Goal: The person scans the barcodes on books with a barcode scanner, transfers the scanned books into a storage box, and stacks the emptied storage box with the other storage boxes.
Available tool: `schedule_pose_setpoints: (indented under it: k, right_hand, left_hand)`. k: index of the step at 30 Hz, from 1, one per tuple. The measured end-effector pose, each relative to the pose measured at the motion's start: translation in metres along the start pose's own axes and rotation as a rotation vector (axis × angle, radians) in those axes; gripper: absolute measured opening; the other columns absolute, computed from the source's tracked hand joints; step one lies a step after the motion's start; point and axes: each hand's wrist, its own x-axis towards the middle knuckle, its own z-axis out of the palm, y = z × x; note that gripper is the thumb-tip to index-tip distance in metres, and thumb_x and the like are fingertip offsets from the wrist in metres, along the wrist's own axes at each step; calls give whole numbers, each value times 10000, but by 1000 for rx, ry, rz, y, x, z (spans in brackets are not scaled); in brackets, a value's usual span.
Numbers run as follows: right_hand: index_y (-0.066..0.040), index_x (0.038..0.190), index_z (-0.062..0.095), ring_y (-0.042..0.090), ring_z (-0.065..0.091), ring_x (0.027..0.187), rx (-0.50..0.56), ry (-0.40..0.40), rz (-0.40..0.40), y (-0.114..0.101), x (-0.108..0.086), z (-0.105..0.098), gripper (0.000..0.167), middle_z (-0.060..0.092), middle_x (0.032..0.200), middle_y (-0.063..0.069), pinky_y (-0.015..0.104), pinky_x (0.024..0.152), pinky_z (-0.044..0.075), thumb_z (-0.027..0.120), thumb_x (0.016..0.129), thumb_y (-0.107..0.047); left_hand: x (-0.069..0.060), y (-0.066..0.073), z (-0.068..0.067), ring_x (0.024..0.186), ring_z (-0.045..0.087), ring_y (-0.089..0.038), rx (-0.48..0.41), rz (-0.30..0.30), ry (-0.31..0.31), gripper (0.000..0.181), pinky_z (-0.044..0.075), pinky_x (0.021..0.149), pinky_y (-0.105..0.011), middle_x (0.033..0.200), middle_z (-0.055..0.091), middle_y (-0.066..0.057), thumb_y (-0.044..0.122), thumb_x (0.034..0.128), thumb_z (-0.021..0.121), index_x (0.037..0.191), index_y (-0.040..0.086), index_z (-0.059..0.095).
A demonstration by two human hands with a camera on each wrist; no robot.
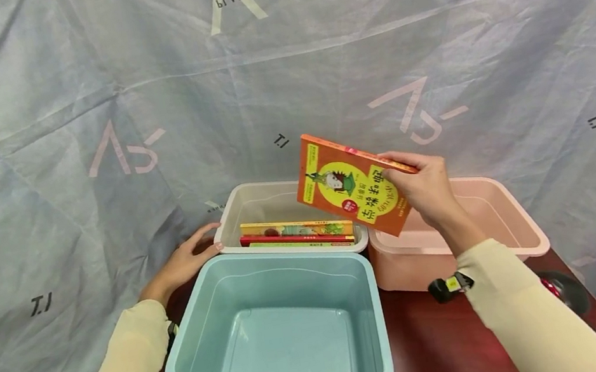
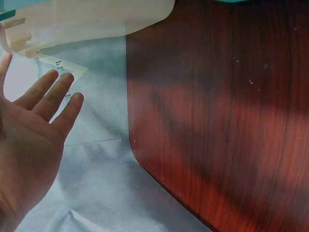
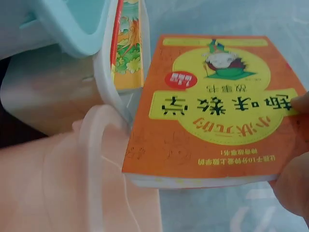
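Note:
My right hand (image 1: pixel 430 192) grips an orange book (image 1: pixel 333 190) by one end, thumb on the cover, and holds it tilted in the air between the off-white and pink bins. A cartoon figure and large Chinese title fill the yellow areas of the cover in the right wrist view. Inside the off-white bin (image 1: pixel 271 199) several thin books stand on edge, among them a yellow one (image 1: pixel 287 227) and a red one (image 1: pixel 297 239). At that bin's left end, my left hand (image 1: pixel 185 264) touches the rim; its fingers look extended in the left wrist view.
A light blue bin (image 1: pixel 292 341) stands in front, nearest me. To the right is a pink bin (image 1: pixel 475 211). All stand on a dark red wooden table (image 1: pixel 442 338). A dark object with a red part (image 1: pixel 565 291) lies at the right edge. Grey printed cloth (image 1: pixel 317 80) hangs behind.

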Motion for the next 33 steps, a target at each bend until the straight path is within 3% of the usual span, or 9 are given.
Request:
schedule_pose_setpoints:
  k: [13, 18, 29, 33]
  right_hand:
    - [-79, 1224, 768, 169, 729, 799, 48, -29, -5, -2, 36, 32, 301, 753, 1129, 191, 265, 677, 617, 684, 935, -80]
    - [-76, 1254, 751, 202, 742, 847, 60, -76, 4, -1, 45, 41, 307, 728, 1207, 242, 284, 714, 628, 675, 957, -94]
    - [-95, 1250, 762, 227, 743, 862, 78, -212, 7, 9, 51, 70, 298, 739, 1209, 220, 309, 736, 632, 683, 963, -92]
    - [-108, 1227, 773, 217, 725, 827, 100, -242, 4, 9, 52, 75, 282, 761, 1156, 195, 287, 680, 603, 687, 960, -82]
  left_hand:
    - [2, -2, 2, 1489, 410, -435, -14, 9, -10, 661, 368, 1133, -689, 1627, 422, -186, 486, 1033, 603, 1618, 381, 312]
    - [1, -2, 0, 1480, 426, -433, -8, 14, 0, 652, 370, 1134, -686, 1616, 441, -182, 493, 1032, 601, 1611, 385, 323]
    - [2, -6, 2, 1478, 433, -421, 7, 7, 2, 621, 379, 1136, -672, 1610, 450, -178, 465, 1045, 590, 1605, 377, 337]
    - [4, -7, 2, 1478, 440, -406, 8, -5, 13, 616, 374, 1144, -665, 1606, 462, -154, 493, 1033, 598, 1590, 409, 348]
